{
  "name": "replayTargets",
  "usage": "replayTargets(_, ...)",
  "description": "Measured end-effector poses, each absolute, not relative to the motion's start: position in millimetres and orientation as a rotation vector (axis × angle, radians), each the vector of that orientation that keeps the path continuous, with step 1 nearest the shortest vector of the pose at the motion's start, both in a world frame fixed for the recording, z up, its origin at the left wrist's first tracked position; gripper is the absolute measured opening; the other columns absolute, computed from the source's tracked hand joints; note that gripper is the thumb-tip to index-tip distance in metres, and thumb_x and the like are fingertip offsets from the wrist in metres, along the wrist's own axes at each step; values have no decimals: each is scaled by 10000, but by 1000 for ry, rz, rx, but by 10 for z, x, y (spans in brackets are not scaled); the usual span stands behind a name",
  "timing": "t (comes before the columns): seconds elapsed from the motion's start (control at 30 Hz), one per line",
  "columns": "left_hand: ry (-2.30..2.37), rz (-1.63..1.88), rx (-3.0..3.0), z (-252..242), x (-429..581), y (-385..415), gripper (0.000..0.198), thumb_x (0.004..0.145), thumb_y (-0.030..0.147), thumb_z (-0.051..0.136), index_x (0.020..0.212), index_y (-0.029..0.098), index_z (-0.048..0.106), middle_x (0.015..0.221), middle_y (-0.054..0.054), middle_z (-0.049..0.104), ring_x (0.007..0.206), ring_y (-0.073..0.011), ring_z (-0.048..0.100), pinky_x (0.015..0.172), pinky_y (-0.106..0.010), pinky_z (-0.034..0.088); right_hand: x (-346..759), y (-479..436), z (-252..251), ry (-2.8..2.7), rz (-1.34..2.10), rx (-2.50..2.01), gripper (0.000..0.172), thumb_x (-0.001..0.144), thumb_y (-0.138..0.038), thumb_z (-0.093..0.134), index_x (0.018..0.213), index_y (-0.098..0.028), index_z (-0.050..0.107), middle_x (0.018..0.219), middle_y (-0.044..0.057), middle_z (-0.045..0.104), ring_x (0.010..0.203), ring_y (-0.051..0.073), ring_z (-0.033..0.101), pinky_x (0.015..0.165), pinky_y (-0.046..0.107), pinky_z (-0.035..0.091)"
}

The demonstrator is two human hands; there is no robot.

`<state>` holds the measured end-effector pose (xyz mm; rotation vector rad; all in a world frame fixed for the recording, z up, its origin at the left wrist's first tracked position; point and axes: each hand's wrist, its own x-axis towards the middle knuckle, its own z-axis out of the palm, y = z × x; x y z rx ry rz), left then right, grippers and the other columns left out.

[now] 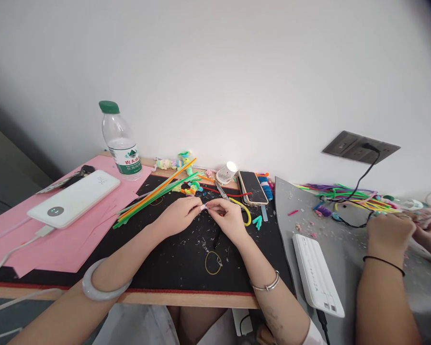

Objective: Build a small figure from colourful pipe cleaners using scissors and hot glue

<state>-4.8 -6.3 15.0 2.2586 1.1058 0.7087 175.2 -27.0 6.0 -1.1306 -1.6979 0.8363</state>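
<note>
Near the middle of the black mat [187, 278], my left hand [177, 214] and my right hand [229, 219] meet fingertip to fingertip. Both are closed in a pinch on a small white piece [203, 207], too small to tell its kind. Just beyond the left hand lie green and orange pipe cleaners [154, 197] and a small multicoloured fuzzy figure [191, 189]. Past the right hand are a red pipe cleaner [226, 193], a yellow curved loop [246, 213] and a short teal piece [257, 222]. A thin rubber band [213, 263] rests nearer me among scraps.
A water bottle [124, 148] and a white power bank [73, 199] stand on pink paper [72, 249] at left. Behind are a paper cup [226, 173] and a phone [253, 187]. At right, another person's hands [391, 232] work beside a second power bank [318, 273].
</note>
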Motion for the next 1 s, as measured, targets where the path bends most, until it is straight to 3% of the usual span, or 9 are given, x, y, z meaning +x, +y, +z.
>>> replayTargets(0.1, 1140, 762, 2226, 152, -51, -48, 277, 921, 323, 354, 701, 211, 480, 716, -11, 550, 695, -181, 510, 645, -290, 364, 1808, -255, 89, -1710, 752, -1154, 165, 787, -194, 568, 927, -186, 654, 891, 51, 708, 736, 160, 684, 662, 266, 547)
replayTargets(0.27, 1299, 911, 2042, 149, -82, -4, 299, 921, 349, 327, 737, 216, 522, 641, 2, 545, 622, -179, 518, 625, -289, 367, 2034, -150, 102, -1612, 323, -1450, 193, 838, -221, 467, 935, -171, 626, 770, 47, 655, 626, 159, 593, 634, 292, 495)
replayTargets(0.43, 1339, 1059, 1844, 104, -103, 25, 360, 931, 424, 301, 770, 206, 538, 650, -3, 555, 588, -166, 517, 572, -275, 377, 2237, -76, 14, -1703, 115, -1801, 253, 748, -219, 561, 988, -141, 578, 877, 94, 600, 852, 245, 583, 779, 370, 472)
replayTargets(0.67, 1394, 1095, 1803, 126, -106, 22, 314, 931, 376, 320, 754, 206, 515, 625, 9, 541, 587, -157, 525, 577, -266, 387, 2213, -139, -5, -1804, 274, -1885, 438, 658, -185, 638, 1073, -156, 502, 1004, 109, 580, 957, 249, 574, 837, 367, 464)
replayTargets(1.0, 1465, 1103, 1836, 126, -111, 14, 276, 882, 396, 434, 768, 201, 592, 584, 32, 499, 522, -139, 447, 540, -259, 336, 2130, -178, 63, -1829, 162, -2061, 376, 636, -24, 528, 996, -129, 502, 1039, 177, 571, 1020, 297, 561, 849, 378, 441)
